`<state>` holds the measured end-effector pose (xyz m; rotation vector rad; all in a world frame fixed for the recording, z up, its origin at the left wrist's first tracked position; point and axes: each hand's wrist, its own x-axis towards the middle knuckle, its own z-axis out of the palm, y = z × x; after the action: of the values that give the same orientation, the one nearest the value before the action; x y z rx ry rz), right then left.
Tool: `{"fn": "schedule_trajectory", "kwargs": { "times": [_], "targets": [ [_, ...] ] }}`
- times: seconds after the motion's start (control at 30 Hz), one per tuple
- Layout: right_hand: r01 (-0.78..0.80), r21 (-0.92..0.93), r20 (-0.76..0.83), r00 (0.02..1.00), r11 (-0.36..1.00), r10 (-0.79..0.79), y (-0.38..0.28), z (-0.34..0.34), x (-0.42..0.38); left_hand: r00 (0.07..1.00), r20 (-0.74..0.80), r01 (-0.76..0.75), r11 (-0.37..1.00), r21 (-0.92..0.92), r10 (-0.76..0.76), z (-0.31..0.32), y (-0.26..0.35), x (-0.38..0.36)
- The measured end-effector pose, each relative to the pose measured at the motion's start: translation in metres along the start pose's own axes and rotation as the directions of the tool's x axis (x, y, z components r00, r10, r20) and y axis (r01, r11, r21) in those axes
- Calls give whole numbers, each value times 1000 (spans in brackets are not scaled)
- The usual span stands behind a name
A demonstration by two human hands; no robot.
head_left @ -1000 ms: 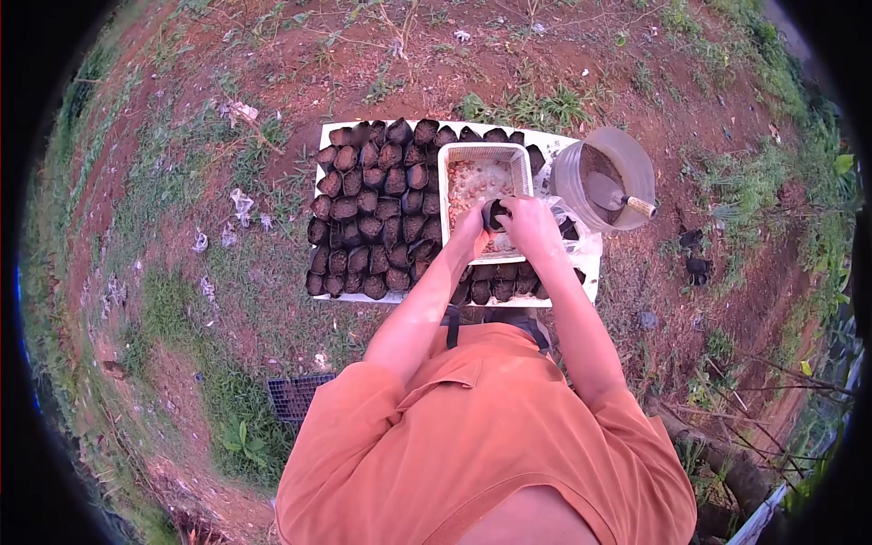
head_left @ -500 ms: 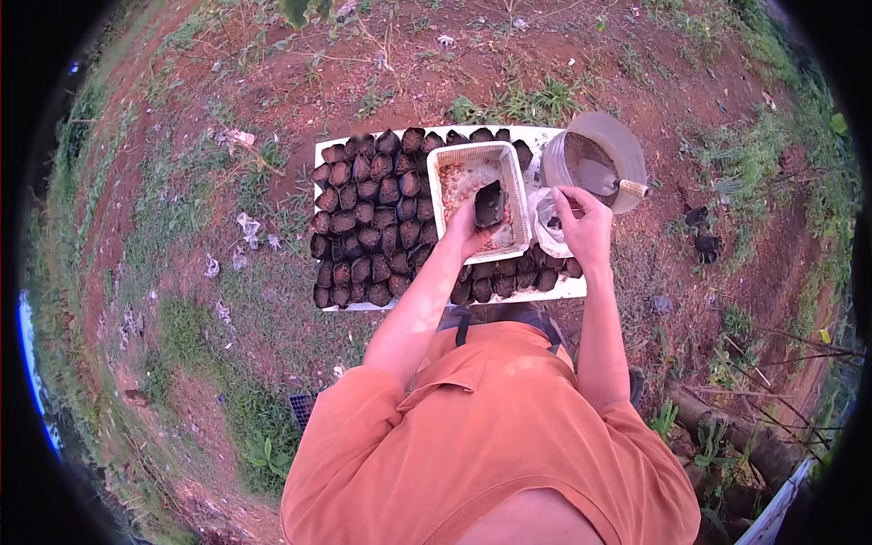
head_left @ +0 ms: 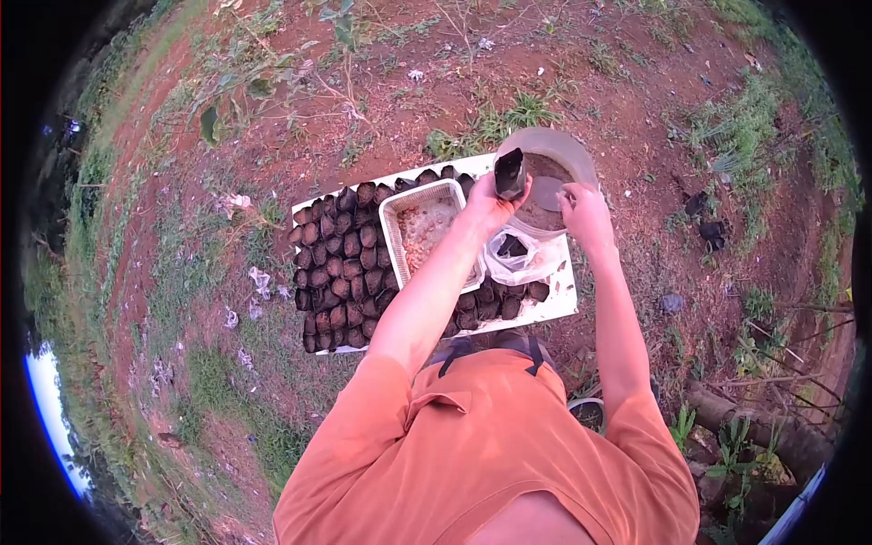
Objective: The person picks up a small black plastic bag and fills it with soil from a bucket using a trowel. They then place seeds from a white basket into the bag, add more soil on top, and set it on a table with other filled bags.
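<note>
My left hand (head_left: 491,207) is closed around a black plastic planting bag (head_left: 510,174), its mouth upward, at the near left rim of a clear round bucket (head_left: 581,159). Dark soil (head_left: 548,166) lies inside the bucket. My right hand (head_left: 586,213) is closed on the handle of a scoop, whose pale metal blade (head_left: 545,193) rests on the soil; the fingers mostly cover the handle. Just below sits a clear plastic bag (head_left: 531,268) with black pieces in it.
A white board (head_left: 568,300) carries rows of soil-filled black bags (head_left: 343,243). On them sits a white plastic basket (head_left: 392,238) containing small reddish and pale bits. Leafy stems (head_left: 345,41) rise beyond the board. Black plastic scraps (head_left: 712,234) lie on the ground at right.
My left hand has carried the black planting bag from over the basket to the bucket. My right hand has left the clear plastic bag and taken hold of the scoop's handle. The view has turned slightly.
</note>
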<state>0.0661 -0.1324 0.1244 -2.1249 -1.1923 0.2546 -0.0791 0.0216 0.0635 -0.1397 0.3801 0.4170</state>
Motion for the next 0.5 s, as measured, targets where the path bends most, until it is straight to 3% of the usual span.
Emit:
{"fn": "schedule_trajectory", "kwargs": {
  "times": [0.07,0.1,0.13,0.2,0.37,0.43,0.5],
  "targets": [
    [161,-397,132,984,904,-117,9,9,7,999,-29,37,999,5,-37,-4,-9,22],
    [201,-559,247,967,805,-70,19,16,13,997,-79,12,1000,-19,-13,-3,-16,27],
    [202,-554,247,966,808,-73,27,23,18,997,-81,7,1000,-15,-8,-8,-18,33],
    [235,-738,354,933,633,67,42,38,24,995,-82,-45,997,56,50,-17,-20,41],
    [222,-788,351,928,575,123,59,55,44,994,-89,-54,991,123,65,-17,-22,36],
    [276,-723,466,871,633,154,56,50,51,993,-87,-72,989,126,84,-21,-24,37],
    [253,-749,376,923,612,79,56,52,51,992,-74,-96,987,132,106,-20,-23,38]
  ]
}}
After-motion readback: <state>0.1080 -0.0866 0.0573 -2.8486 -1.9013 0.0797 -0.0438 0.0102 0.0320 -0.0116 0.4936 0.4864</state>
